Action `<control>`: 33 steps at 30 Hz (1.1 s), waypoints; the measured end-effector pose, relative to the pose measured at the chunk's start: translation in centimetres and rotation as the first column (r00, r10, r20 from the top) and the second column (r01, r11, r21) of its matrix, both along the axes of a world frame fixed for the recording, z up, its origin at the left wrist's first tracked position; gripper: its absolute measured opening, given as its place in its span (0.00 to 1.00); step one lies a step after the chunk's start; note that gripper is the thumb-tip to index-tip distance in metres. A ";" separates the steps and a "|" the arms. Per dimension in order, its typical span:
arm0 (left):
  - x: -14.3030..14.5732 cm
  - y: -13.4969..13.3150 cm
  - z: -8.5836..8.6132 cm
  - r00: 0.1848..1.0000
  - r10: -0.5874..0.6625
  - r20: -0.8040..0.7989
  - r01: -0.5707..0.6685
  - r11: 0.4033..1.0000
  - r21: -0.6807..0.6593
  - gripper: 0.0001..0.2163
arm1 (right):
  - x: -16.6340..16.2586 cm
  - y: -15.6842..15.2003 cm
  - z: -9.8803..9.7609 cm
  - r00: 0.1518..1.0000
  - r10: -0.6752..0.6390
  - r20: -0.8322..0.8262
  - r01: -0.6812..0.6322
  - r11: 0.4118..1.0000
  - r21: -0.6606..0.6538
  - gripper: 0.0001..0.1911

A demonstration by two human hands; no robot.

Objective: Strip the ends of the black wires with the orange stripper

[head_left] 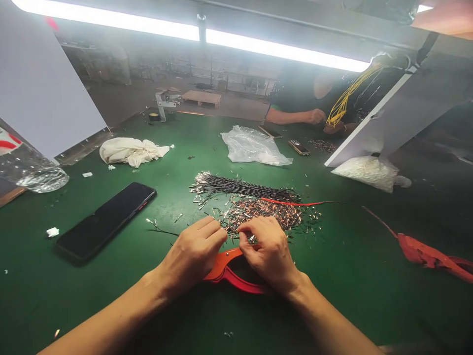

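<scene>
Both hands meet at the near edge of a heap of small metal terminals (266,209) lying mid-tabletop (332,276), just in front of a bundle of black wires (240,187) and a red wire (291,202). The left hand (194,254) and right hand (268,251) each have their fingers drawn into a narrow pinch, tips almost touching. What they grip is too small to make out. An orange-handled tool (225,268) lies under the palms. This looks like picking single pieces out of the heap. As the bits are tiny and tangled, it calls for a fine fingertip grip. No writing is legible: the smartphone (105,222) screen is dark.
</scene>
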State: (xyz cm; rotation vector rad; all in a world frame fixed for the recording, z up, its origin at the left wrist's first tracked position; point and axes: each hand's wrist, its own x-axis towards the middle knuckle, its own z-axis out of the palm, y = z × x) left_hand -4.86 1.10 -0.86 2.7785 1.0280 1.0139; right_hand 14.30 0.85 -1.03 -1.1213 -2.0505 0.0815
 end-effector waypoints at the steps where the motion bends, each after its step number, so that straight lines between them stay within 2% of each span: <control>1: -0.1 0.1 0.0 1.000 0.005 0.010 -0.005 1.000 0.002 0.12 | 0.1 0.0 0.0 1.000 -0.006 -0.014 0.006 1.000 -0.001 0.07; 9: -0.1 0.2 -0.4 0.999 0.032 0.010 -0.032 0.999 0.033 0.10 | 0.0 -0.3 0.1 0.996 -0.079 -0.046 0.080 0.997 0.013 0.07; 16: 0.2 0.2 0.1 0.998 -0.031 -0.048 0.035 0.994 0.099 0.12 | -0.5 -0.3 -0.2 0.982 -0.190 0.011 0.189 0.981 0.042 0.08; 19: 0.3 0.1 0.2 0.998 -0.021 -0.053 0.027 0.991 0.130 0.11 | -0.6 -0.3 -0.1 0.974 -0.225 0.016 0.223 0.973 0.060 0.08; 26: 0.6 -0.4 0.4 0.999 0.034 -0.025 -0.030 0.985 0.170 0.12 | -0.8 0.0 0.2 0.960 -0.280 0.003 0.280 0.957 0.075 0.08; 31: -0.3 -0.2 0.6 0.990 0.138 -0.037 -0.130 0.977 0.167 0.14 | 1.6 0.9 0.5 0.915 -0.395 -0.081 0.401 0.912 0.087 0.07; 33: -0.6 0.0 0.7 0.982 0.186 -0.021 -0.181 0.974 0.137 0.13 | 2.3 1.0 0.6 0.917 -0.389 -0.094 0.397 0.913 0.095 0.07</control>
